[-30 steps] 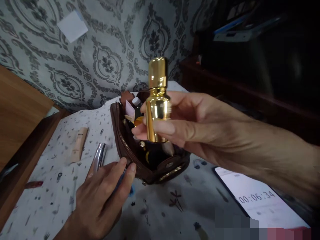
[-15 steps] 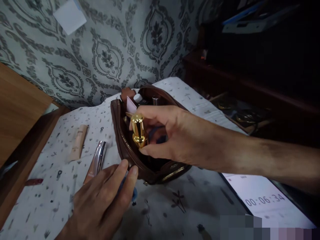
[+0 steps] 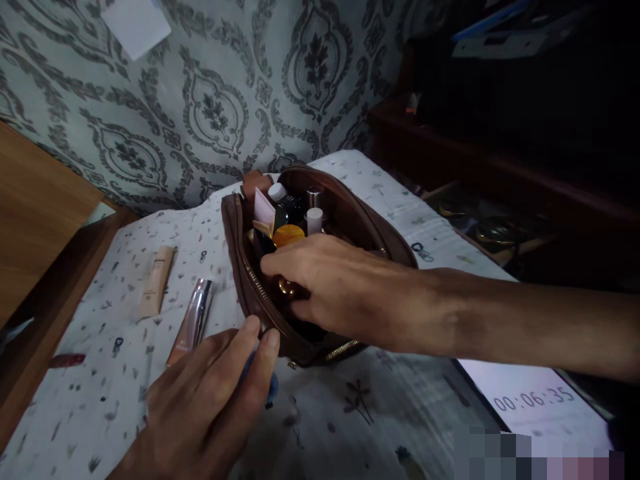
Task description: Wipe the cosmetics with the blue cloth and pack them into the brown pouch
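Observation:
My right hand (image 3: 330, 287) reaches down into a brown zip-up cosmetic bag (image 3: 235, 247) that lies unzipped on the cloth. Its fingers close round a shiny gold cosmetic tube (image 3: 286, 288), mostly hidden by the hand. Beside it in the bag are a round yellow-gold lid (image 3: 289, 235), a pale pink card-like piece (image 3: 265, 208), a white-capped item (image 3: 277, 193), a silver cap (image 3: 315, 195) and a white cap (image 3: 315, 219). My left hand (image 3: 205, 400) is open, its fingertips resting against the bag's near left edge. A blue object under these fingers is mostly covered.
Left of the bag lie a beige squeeze tube (image 3: 157, 282) and a silver-capped brownish tube (image 3: 191, 323). A dark red slim item (image 3: 67, 361) is farther left. At lower right a phone (image 3: 540, 400) shows a running timer. Patterned wallpaper (image 3: 215, 113) rises behind.
My right hand has lowered the gold tube from the bag's mouth deeper inside, uncovering more of the contents behind it. My left hand has stayed nearly still.

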Motion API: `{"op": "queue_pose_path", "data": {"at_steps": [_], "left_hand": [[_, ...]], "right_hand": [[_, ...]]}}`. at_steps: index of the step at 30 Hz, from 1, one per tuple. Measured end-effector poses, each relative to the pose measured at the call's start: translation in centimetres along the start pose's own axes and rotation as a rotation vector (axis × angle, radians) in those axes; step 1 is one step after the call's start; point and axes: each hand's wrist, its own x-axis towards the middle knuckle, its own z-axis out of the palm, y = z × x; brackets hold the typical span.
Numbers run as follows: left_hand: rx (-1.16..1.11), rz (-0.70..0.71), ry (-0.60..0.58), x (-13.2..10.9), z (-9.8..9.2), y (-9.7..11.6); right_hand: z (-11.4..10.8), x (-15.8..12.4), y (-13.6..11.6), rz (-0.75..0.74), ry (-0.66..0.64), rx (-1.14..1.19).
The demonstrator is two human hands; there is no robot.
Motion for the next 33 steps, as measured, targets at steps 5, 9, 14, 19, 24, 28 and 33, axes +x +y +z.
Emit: {"op": "queue_pose_path", "data": {"at_steps": [5, 9, 14, 19, 24, 28, 33], "left_hand": [[-0.001, -0.029, -0.001, 0.1, -0.1, 0.2], [0.013, 0.0, -0.019, 0.0, -0.3, 0.0], [-0.022, -0.013, -0.02, 0.0, -0.3, 0.0], [0.002, -0.046, 0.016, -0.1, 0.0, 0.3], [0.026, -0.017, -0.003, -0.3, 0.0, 0.2], [0.006, -0.032, 0.015, -0.1, 0.1, 0.3], [0.013, -0.01, 0.054, 0.2, 0.3, 0.4]], "right_hand": [[0.5, 0.1, -0.1, -0.08, -0.052, -0.186], [0.5, 0.0, 0.1, -0.087, -0.071, -0.181], [0.6, -0.5, 0.2, -0.089, -0.059, -0.089], [0.3, -0.9, -0.2, -0.152, -0.038, -0.029], [0.7, -0.8, 0.0, -0.142, -0.056, -0.013], [1.0, -1.0, 0.3, -0.168, -0.007, -0.036], [-1.1, -1.9, -0.2, -0.084, -0.001, -0.075]]}}
